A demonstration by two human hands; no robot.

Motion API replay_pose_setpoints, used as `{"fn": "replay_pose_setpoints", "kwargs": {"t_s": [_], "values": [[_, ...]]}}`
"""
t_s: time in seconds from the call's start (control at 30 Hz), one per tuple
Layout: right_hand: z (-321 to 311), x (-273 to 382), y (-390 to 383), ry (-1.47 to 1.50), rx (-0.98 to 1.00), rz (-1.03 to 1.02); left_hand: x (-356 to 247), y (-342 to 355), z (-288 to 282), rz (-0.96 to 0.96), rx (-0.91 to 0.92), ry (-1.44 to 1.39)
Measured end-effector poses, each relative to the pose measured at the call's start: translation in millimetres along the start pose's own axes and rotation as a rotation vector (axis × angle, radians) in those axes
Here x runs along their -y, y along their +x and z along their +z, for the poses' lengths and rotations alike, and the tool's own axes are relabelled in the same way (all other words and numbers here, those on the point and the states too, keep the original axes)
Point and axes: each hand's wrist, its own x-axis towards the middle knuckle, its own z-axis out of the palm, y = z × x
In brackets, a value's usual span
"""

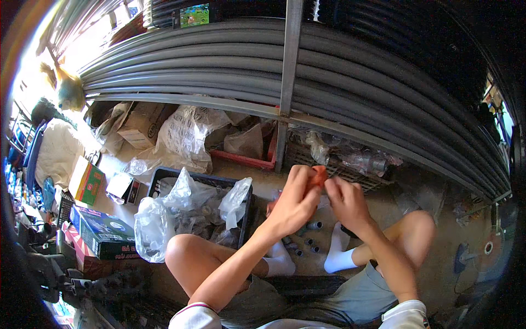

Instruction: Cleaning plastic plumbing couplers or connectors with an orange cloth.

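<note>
My left hand (296, 200) is closed on a crumpled orange-red item (319, 173), perhaps plastic or cloth, raised in front of me. My right hand (350, 203) pinches it from the other side, its fingers curled; what exactly the fingertips grip is partly hidden. On the floor below, between my white-socked feet, lie several short grey pipe fittings (313, 225). Left of them stands a dark crate (246, 214) holding clear plastic bags (186, 192) of small parts, largely hard to make out.
Grey pipes (383, 98) lie racked ahead on a metal frame (287, 66). Beneath are a red tray (244, 159), a mesh crate (364, 181), sacks (186, 131) and a cardboard box (139, 123). Printed boxes (101, 227) stand at left; a fan (472, 252) stands at right.
</note>
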Motion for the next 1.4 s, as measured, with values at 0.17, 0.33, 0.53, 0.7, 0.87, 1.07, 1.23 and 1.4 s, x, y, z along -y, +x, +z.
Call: {"fn": "replay_pose_setpoints", "kwargs": {"t_s": [0.17, 0.33, 0.53, 0.7, 0.87, 1.07, 1.23, 1.4], "values": [[-2.7, 8.9, 3.4, 0.414, 0.121, 0.580, -12.5, 2.9, 4.2, 0.326, -0.056, 0.175], [3.5, 20.5, 3.1, 0.162, -0.057, -0.015, -9.2, 4.4, -2.9, 0.052, -0.154, 0.163], [1.7, 15.2, 1.7, -0.252, -0.007, -0.334, -11.7, 5.6, -9.4, -0.299, -0.061, 0.376], [1.2, 8.8, 0.7, 0.106, 0.074, 0.262, -9.7, 3.2, -7.7, -0.048, -0.020, 0.189], [-4.5, 5.2, 2.0, 0.651, 0.124, 0.649, -9.2, 3.2, -0.6, 0.023, -0.018, -0.128], [-5.0, 22.0, 3.1, -0.295, -0.044, -0.327, -13.9, 8.5, -15.2, -0.259, -0.044, 0.089], [1.3, 25.0, -1.4, -0.257, 0.046, -0.208, -15.6, 6.8, -15.5, -0.326, -0.069, 0.310], [7.7, 23.9, -4.6, 0.046, -0.008, 0.114, -20.3, 3.0, -14.3, -0.191, -0.052, 0.263]]}}
